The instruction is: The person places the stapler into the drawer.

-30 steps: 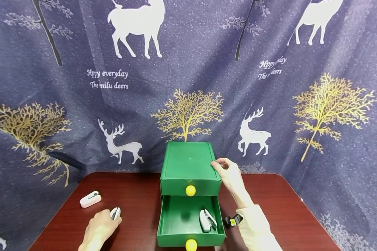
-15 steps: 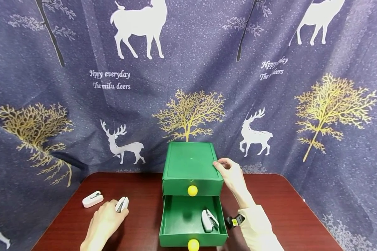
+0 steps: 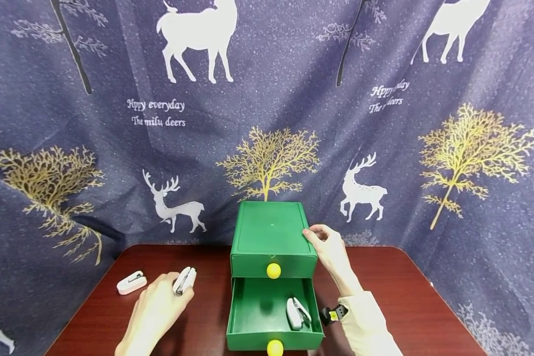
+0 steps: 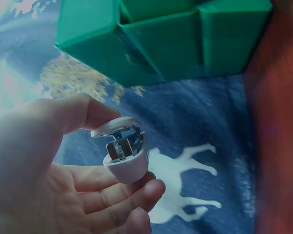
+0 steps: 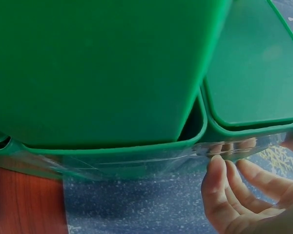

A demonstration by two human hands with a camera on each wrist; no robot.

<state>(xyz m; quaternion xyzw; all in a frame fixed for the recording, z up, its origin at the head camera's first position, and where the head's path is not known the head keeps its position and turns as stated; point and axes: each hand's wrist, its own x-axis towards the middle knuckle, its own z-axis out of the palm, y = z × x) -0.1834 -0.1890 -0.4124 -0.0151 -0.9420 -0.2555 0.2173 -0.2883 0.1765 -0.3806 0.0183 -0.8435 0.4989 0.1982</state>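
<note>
My left hand (image 3: 162, 301) pinches a small white stapler (image 3: 185, 281) between thumb and fingers, above the left part of the table. In the left wrist view its metal insides show between the stapler's (image 4: 128, 163) parted top and base. My right hand (image 3: 331, 249) touches the right side of a green two-drawer cabinet (image 3: 271, 227), fingertips at the top edge. The lower drawer (image 3: 253, 341) is pulled out, and another white stapler (image 3: 295, 315) lies in its right half. The upper drawer (image 3: 249, 266) is closed.
A third white stapler (image 3: 131, 283) lies on the reddish-brown table (image 3: 204, 262) at the left. Yellow round knobs (image 3: 273, 270) stick out from the drawer fronts. Behind the table hangs a dark blue deer-print cloth (image 3: 267, 99).
My left hand has moved right and farther from me, carrying the stapler away from the one on the table. My right hand stays at the cabinet's side.
</note>
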